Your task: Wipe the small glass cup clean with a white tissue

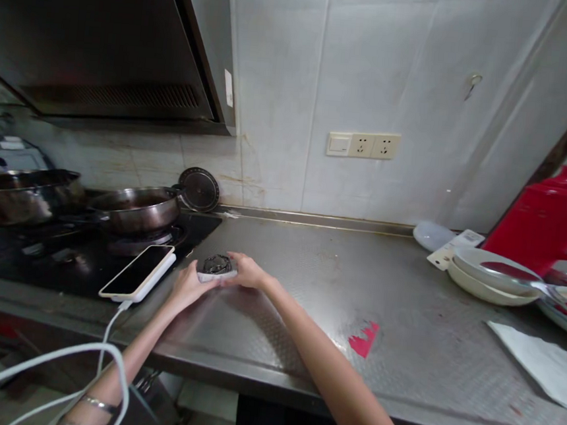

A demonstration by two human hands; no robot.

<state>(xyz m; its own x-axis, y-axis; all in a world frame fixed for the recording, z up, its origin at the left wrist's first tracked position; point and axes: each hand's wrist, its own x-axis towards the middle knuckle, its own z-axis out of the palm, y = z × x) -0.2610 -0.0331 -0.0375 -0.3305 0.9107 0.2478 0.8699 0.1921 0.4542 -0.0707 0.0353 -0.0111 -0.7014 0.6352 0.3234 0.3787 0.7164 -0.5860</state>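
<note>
Both hands are around a small white dish (217,277) with a dark, wiry coiled thing (216,264) in it, at the left part of the steel counter. My left hand (191,286) grips its left side, fingers curved round the edge. My right hand (247,272) holds its right side, with the fingertips at the far edge and the thumb in front. What the dark thing is made of is too small to tell. Just left of my left hand lies a phone (138,271) on a white block, with a white cable (107,333) running from it.
Two metal pans (137,210) stand on the black stove (76,257) at the left, under a range hood (105,38). Stacked bowls (493,277), a red thermos (543,222) and a white paper (543,364) are at the right. A red scrap (364,339) lies on the counter (318,275).
</note>
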